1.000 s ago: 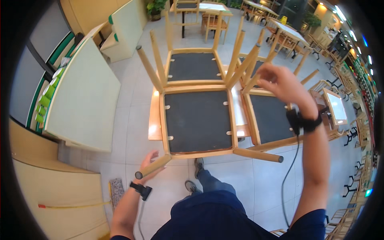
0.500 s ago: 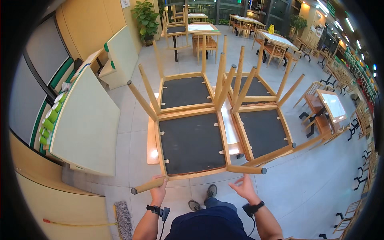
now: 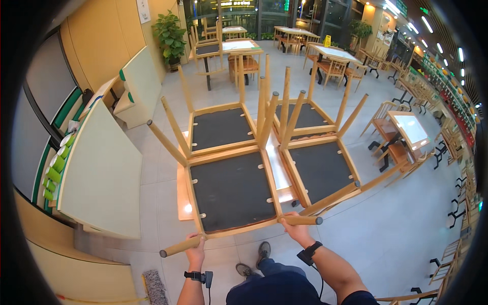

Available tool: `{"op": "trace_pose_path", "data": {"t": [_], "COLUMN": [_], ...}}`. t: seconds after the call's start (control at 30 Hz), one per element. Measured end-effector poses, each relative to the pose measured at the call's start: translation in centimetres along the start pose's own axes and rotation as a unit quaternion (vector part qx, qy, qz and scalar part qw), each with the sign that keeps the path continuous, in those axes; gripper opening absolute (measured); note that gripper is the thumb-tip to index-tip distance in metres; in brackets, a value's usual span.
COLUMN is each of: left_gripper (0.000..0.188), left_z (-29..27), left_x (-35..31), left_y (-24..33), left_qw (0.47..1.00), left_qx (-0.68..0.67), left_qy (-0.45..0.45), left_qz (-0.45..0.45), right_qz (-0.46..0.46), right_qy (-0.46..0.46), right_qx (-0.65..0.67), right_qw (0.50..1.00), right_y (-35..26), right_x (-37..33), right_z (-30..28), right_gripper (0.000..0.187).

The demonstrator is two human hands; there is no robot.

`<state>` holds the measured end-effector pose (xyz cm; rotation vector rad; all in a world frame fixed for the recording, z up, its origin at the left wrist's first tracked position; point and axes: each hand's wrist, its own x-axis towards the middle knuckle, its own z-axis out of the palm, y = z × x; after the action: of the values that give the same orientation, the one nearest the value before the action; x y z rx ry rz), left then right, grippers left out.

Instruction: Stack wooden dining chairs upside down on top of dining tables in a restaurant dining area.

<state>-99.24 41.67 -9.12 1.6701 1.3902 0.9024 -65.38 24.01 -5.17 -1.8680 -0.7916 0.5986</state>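
Observation:
An upturned wooden chair (image 3: 231,190) with a dark seat underside lies on a table (image 3: 184,198), its legs pointing up and outward. My left hand (image 3: 194,248) is wrapped round its near left leg, close to the seat corner. At the near right corner my right hand (image 3: 296,229) grips the other near leg, its fingers partly behind the wood. Three more upturned chairs share this table: one behind (image 3: 223,129), one to the right (image 3: 320,170) and one at the far right (image 3: 300,116).
A pale partition (image 3: 104,173) stands at left, with green-and-white cups (image 3: 57,162) behind it. A grey mop (image 3: 153,287) lies on the floor at lower left. Another table (image 3: 410,127) with chairs is at right. A potted plant (image 3: 170,38) and a yellow floor sign (image 3: 327,40) stand farther back.
My right hand, open and just below the near right leg before, has closed on that leg. The left hand keeps its grip. The whole view has shifted slightly.

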Motion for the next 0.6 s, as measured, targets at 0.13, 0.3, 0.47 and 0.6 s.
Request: {"op": "trace_pose_path", "data": {"t": [0.13, 0.3, 0.47, 0.6], "left_gripper": [0.035, 0.043, 0.042, 0.042], "left_z": [1.4, 1.6, 6.1, 14.4], "left_x": [-1.6, -7.6, -15.5, -18.5], "left_y": [-4.7, -4.4, -3.9, -1.6], "left_qw": [0.999, 0.975, 0.924, 0.909], "left_qx": [0.007, 0.1, 0.11, 0.196], "left_qy": [0.03, -0.145, -0.31, -0.339], "left_qz": [0.036, -0.136, -0.193, -0.146], "right_qz": [-0.069, 0.001, 0.072, 0.035], "right_qy": [-0.034, -0.15, -0.264, -0.203], "right_qx": [-0.171, -0.227, -0.221, -0.177], "right_qw": [0.982, 0.962, 0.936, 0.963], "right_y": [2.1, 9.7, 17.6, 21.0], "right_x": [-0.5, -2.4, -4.1, -3.3], "right_z": [-2.3, -8.7, -17.2, -25.4], "right_gripper": [0.043, 0.042, 0.04, 0.036]}}
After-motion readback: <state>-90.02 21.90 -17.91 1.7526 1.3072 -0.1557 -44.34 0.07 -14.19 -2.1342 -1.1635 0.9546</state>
